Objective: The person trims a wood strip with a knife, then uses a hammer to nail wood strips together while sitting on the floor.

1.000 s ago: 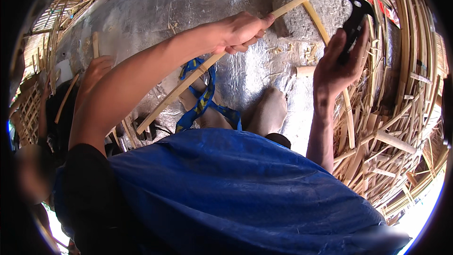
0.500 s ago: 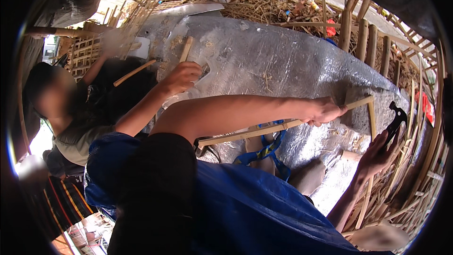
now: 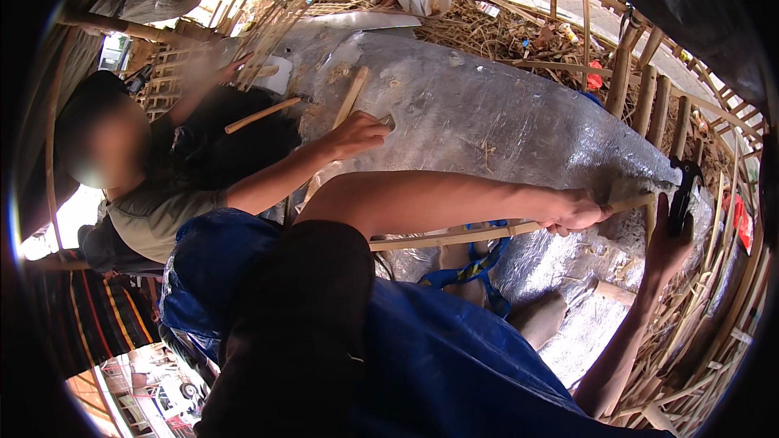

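Note:
My left hand (image 3: 576, 211) is closed around a long split bamboo strip (image 3: 438, 238), which runs leftward beneath my forearm. Just past this hand, the strip bends sharply downward over a rough grey block (image 3: 623, 231). A black hammer (image 3: 686, 195) is gripped in my right hand (image 3: 672, 245), upright beside the bend. Whether the hammer touches the bamboo I cannot tell. To the left, a co-worker's hand (image 3: 361, 135) is closed over the silver foil mat (image 3: 471, 105), near a bamboo piece (image 3: 350, 97).
Bamboo strips (image 3: 690, 332) lie heaped at the right. A blue patterned strap (image 3: 466, 272) and my foot (image 3: 540, 320) are on the foil. Another bamboo stick (image 3: 261, 114) lies near the co-worker (image 3: 170, 215). Bamboo posts (image 3: 641, 105) and dry scraps (image 3: 503, 40) line the far side.
My right hand has raised the hammer and brought it closer to the bend. Its fingers, spread before, are now wrapped round it. The whole view has shifted slightly.

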Motion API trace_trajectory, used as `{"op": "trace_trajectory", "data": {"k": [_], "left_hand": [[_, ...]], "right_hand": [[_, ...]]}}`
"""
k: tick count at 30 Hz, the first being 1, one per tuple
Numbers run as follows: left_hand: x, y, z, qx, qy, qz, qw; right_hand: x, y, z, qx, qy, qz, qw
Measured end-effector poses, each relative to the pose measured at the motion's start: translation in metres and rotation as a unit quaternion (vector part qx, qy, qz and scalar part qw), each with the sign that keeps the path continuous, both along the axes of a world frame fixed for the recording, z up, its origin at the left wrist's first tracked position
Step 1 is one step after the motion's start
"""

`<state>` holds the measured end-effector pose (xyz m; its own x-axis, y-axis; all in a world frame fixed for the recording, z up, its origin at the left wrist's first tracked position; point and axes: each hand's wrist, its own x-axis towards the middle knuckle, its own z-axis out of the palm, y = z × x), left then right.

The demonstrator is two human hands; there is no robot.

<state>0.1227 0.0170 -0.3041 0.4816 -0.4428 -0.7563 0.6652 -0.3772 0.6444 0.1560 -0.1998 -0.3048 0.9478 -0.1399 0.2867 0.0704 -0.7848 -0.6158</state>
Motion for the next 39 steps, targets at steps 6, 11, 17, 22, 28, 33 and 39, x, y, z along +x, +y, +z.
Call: {"op": "trace_trajectory", "data": {"k": [6, 11, 17, 22, 28, 33, 39], "left_hand": [[0.005, -0.009, 0.019, 0.036, -0.011, -0.020, 0.999], [0.013, -0.034, 0.003, 0.272, 0.128, -0.013, 0.954], [-0.009, -0.006, -0.007, 0.045, -0.014, 0.018, 0.999], [-0.022, -0.010, -0.040, 0.016, -0.044, 0.007, 0.999], [0.017, 0.043, -0.029, 0.172, -0.204, -0.085, 0.960], [0.067, 0.160, 0.010, 0.286, -0.141, -0.262, 0.911], [0.022, 0.303, -0.003, 0.458, -0.067, -0.530, 0.711]], "right_hand": [[0.034, -0.003, -0.019, -0.006, 0.109, 0.033, 0.993], [0.045, -0.040, -0.045, 0.120, 0.116, 0.095, 0.982], [0.048, -0.036, -0.041, 0.051, 0.147, 0.094, 0.983], [0.048, -0.028, -0.029, 0.025, 0.173, 0.080, 0.981], [0.042, -0.027, -0.019, 0.018, 0.176, 0.064, 0.982], [0.035, -0.017, -0.014, 0.033, 0.177, 0.055, 0.982], [0.026, -0.003, -0.001, 0.071, 0.181, 0.035, 0.980]]}}
